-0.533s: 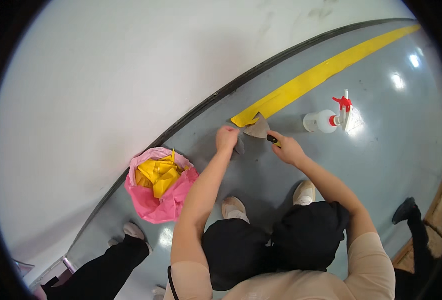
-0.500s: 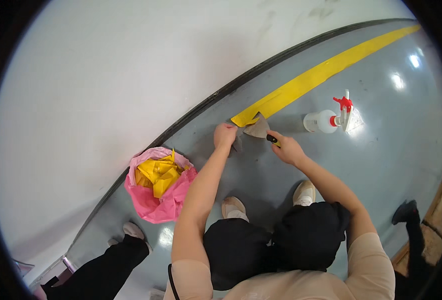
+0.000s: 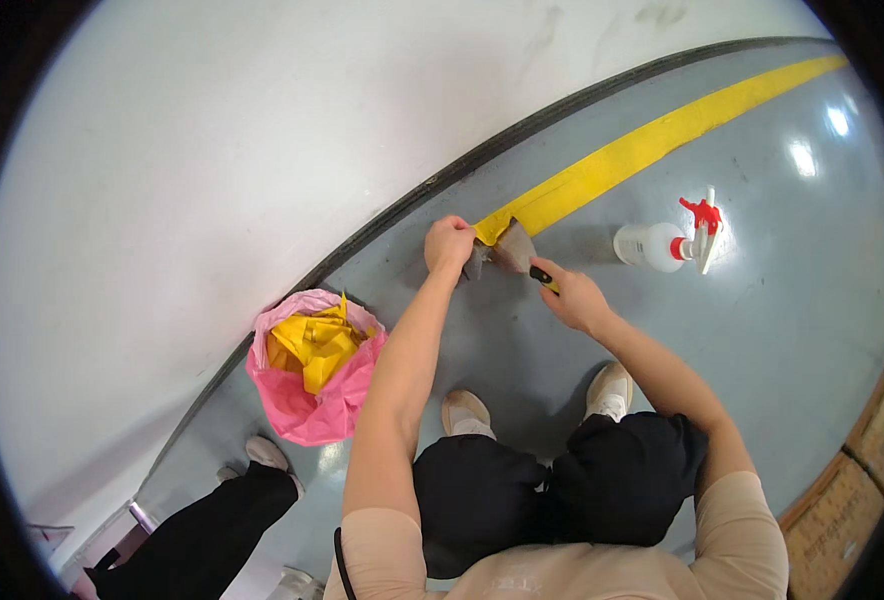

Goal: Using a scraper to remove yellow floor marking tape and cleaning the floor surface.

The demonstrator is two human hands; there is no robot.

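A long strip of yellow floor tape (image 3: 617, 168) runs along the grey floor near the wall. At its near end my left hand (image 3: 450, 243) is closed, pinching the lifted corner between thumb and fingers. A scraper (image 3: 514, 249) with a wide, smeared metal blade and a black-and-yellow handle is gripped in my right hand (image 3: 574, 300). Its blade edge meets the tape's end, just right of my left hand. A dark grey flap or patch (image 3: 476, 262) shows under the left fingers; what it is I cannot make out.
A pink plastic bag (image 3: 307, 410) holding crumpled yellow tape (image 3: 320, 345) stands left of my left arm. To the right is a clear spray bottle (image 3: 652, 246) with a red-and-white head. Another person's leg (image 3: 202, 530) is at lower left, cardboard boxes (image 3: 842, 520) at lower right.
My left hand has moved slightly up to the tape's end corner. The scraper blade stays at the tape edge. A dark-clad leg at the right has left the view, showing more of the boxes.
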